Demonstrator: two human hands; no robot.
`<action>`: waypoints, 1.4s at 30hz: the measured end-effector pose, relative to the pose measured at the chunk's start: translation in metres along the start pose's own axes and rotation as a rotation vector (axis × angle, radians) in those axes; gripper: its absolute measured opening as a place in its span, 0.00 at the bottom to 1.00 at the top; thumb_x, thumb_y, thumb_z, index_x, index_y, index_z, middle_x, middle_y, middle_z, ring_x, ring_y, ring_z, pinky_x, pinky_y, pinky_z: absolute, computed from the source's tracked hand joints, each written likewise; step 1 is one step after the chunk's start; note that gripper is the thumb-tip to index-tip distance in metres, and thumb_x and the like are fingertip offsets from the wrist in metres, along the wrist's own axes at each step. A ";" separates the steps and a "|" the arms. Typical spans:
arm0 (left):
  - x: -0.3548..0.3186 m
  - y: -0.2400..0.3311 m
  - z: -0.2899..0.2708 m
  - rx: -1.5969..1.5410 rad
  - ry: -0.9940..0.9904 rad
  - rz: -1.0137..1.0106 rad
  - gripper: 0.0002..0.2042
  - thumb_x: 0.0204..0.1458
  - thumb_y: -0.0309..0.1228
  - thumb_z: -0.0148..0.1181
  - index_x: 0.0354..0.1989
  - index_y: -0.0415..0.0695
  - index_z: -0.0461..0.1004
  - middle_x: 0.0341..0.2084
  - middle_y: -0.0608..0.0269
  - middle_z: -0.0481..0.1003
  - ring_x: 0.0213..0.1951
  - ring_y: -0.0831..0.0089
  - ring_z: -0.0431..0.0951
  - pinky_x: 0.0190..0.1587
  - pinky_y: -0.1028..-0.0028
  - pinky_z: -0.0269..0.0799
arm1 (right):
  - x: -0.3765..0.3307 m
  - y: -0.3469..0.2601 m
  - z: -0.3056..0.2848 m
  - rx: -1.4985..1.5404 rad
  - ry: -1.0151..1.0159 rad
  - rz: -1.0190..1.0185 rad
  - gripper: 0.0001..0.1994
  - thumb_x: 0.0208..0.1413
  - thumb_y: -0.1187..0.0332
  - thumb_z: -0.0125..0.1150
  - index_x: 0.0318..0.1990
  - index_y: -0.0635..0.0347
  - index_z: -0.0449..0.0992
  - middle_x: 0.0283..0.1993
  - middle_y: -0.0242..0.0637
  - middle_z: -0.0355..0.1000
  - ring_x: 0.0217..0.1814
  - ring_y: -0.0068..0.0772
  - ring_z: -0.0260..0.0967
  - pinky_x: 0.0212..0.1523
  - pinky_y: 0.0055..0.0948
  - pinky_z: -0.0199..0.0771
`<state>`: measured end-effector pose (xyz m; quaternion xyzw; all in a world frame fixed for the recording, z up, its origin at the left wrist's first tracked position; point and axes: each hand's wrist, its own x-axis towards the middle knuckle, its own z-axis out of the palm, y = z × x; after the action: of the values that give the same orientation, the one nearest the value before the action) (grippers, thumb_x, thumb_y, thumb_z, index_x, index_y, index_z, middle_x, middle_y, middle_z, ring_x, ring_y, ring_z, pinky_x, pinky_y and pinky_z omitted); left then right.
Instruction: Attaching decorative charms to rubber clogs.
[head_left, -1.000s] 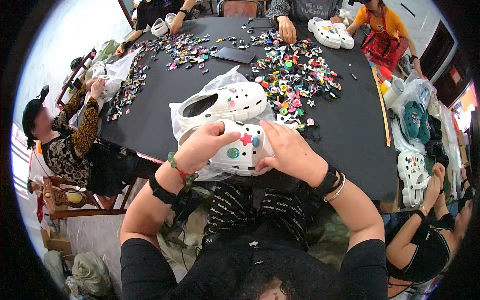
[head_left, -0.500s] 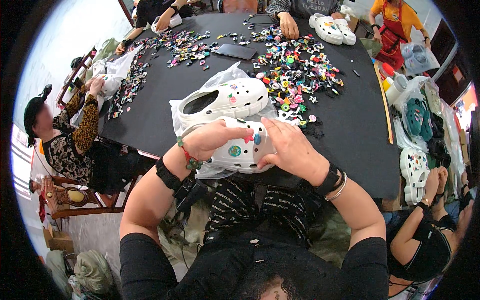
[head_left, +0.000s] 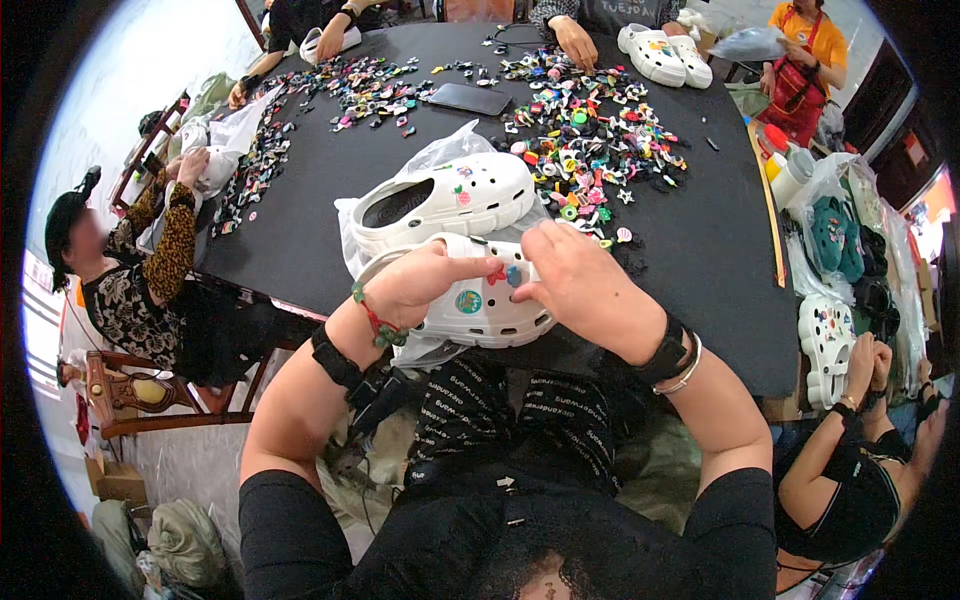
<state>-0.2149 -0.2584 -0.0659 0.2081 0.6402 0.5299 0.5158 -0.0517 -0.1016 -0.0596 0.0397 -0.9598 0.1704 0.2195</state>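
Observation:
A white clog (head_left: pixel 487 325) is tilted up at the table's near edge, its holed toe carrying a red charm (head_left: pixel 496 277), a small blue charm (head_left: pixel 514 276) and a round teal charm (head_left: pixel 468 302). My left hand (head_left: pixel 420 282) grips it from the left, thumb laid across the top beside the red charm. Over the toe end, my right hand (head_left: pixel 590 290) is closed with curled fingers, its thumb close to the blue charm; whatever its fingertips pinch is hidden. Just beyond rests a second white clog (head_left: pixel 505 195), decorated with several charms, on clear plastic wrapping (head_left: pixel 440 152).
Piles of small colourful charms (head_left: pixel 600 140) spread over the black table (head_left: pixel 330 200). A dark phone (head_left: pixel 470 99) lies between them. White clogs (head_left: pixel 655 57) stand at the far right. Several people work around the table; a crate with bags and clogs (head_left: pixel 828 340) is at the right.
My right hand has gone from lying flat around the toe to curled fingers, with its thumb nearer the blue charm. The left hand keeps its hold. At the far right, a person in an apron has turned.

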 end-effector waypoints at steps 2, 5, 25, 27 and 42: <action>-0.001 0.001 0.000 -0.003 -0.013 -0.005 0.16 0.56 0.28 0.65 0.53 0.42 0.75 0.44 0.63 0.80 0.42 0.74 0.81 0.45 0.72 0.78 | 0.004 -0.002 0.002 -0.035 -0.042 -0.031 0.20 0.45 0.65 0.71 0.39 0.63 0.67 0.38 0.44 0.67 0.44 0.46 0.70 0.43 0.41 0.72; -0.005 0.004 0.002 -0.018 -0.069 0.013 0.16 0.56 0.28 0.64 0.52 0.39 0.75 0.45 0.62 0.80 0.44 0.74 0.80 0.47 0.70 0.76 | 0.007 -0.003 0.002 -0.068 -0.095 -0.026 0.18 0.47 0.65 0.69 0.38 0.63 0.67 0.37 0.43 0.69 0.42 0.45 0.71 0.41 0.41 0.74; -0.009 0.004 0.013 -0.143 0.059 -0.009 0.19 0.59 0.35 0.57 0.55 0.36 0.73 0.50 0.58 0.76 0.48 0.71 0.77 0.51 0.69 0.72 | 0.023 -0.003 0.004 -0.130 -0.336 -0.015 0.11 0.53 0.69 0.62 0.38 0.67 0.69 0.36 0.49 0.71 0.41 0.50 0.73 0.42 0.42 0.75; -0.008 0.003 0.013 -0.137 0.064 0.003 0.17 0.59 0.34 0.56 0.54 0.38 0.74 0.48 0.60 0.78 0.47 0.71 0.79 0.50 0.69 0.75 | 0.024 -0.006 0.006 -0.172 -0.337 -0.010 0.10 0.54 0.70 0.61 0.38 0.67 0.70 0.36 0.48 0.71 0.40 0.49 0.74 0.41 0.42 0.75; 0.003 -0.003 0.014 -0.200 0.129 -0.033 0.16 0.57 0.32 0.55 0.49 0.35 0.76 0.45 0.58 0.78 0.45 0.72 0.75 0.50 0.70 0.68 | 0.031 0.012 0.001 -0.044 -0.378 -0.186 0.06 0.51 0.71 0.60 0.36 0.61 0.74 0.31 0.43 0.74 0.35 0.48 0.76 0.34 0.43 0.75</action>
<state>-0.2027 -0.2499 -0.0687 0.1106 0.6191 0.5951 0.5004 -0.0815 -0.0902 -0.0506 0.1546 -0.9796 0.1177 0.0513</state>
